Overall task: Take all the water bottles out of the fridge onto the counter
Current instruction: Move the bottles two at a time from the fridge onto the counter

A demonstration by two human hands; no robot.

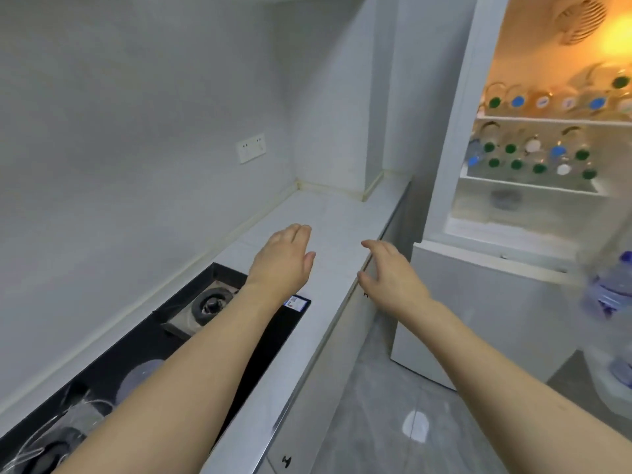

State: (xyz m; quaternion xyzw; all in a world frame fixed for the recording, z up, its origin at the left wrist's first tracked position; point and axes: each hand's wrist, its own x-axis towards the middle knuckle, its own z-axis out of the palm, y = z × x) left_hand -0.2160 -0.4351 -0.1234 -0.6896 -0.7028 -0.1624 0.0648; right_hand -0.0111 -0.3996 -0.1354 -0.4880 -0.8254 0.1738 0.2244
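- step in hand, as judged: the start of a fetch. no bottle stands on the visible counter (342, 213), so the unloading looks barely begun or not begun.
- left hand (285, 260): fingers straight and relaxed, holding nothing, stretched out over the counter just past the black hob (164, 340).
- right hand (390, 271): fingers loosely extended, holding nothing, out over the counter's front edge, nearer the fridge (455, 138).
- fridge stands open to the right, lit inside. water bottles lie caps-outward in rows on the upper shelf (554, 120) and the lower shelf (530, 184); caps green, blue, white.
- upper shelf bottles (547, 100) and lower shelf bottles (533, 155) both well apart from either hand.
- a blurred bottle (612, 285) sits at the right edge, seemingly in the door; whether it counts i cannot tell.
- next move, as judged: swing the right hand to the lower shelf, wrap one bottle by its cap end, draw it straight out.
- caution: bottles lie packed side by side; pulling one may roll its neighbours.
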